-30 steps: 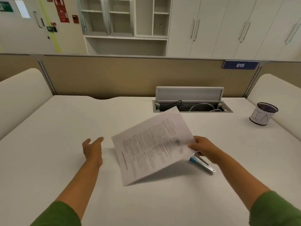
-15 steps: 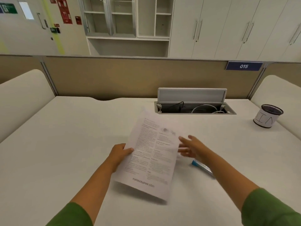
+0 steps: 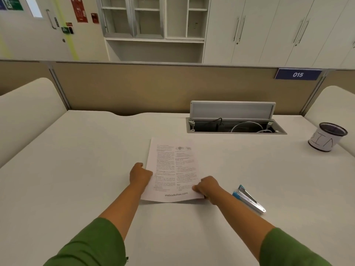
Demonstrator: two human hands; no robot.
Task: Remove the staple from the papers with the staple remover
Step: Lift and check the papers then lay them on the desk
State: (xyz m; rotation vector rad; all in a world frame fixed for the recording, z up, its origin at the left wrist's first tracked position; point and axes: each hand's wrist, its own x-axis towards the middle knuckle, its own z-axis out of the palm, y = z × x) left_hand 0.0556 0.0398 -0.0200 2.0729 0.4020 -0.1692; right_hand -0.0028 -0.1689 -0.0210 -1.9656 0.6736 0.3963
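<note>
The printed papers (image 3: 172,166) lie nearly flat on the white desk (image 3: 86,169), long side pointing away from me. My left hand (image 3: 139,174) grips their left edge and my right hand (image 3: 207,186) pinches the near right corner. The staple is too small to make out. A blue and silver staple remover (image 3: 248,198) lies on the desk just right of my right hand, untouched.
An open cable hatch (image 3: 235,125) with wires sits in the desk behind the papers. A mesh pen cup (image 3: 327,136) wrapped in white paper stands at the far right. A tan partition (image 3: 153,89) closes the desk's back edge.
The papers passed from my right hand to my left, turned upright and came down onto the desk. Both hands now hold them; the staple remover is uncovered.
</note>
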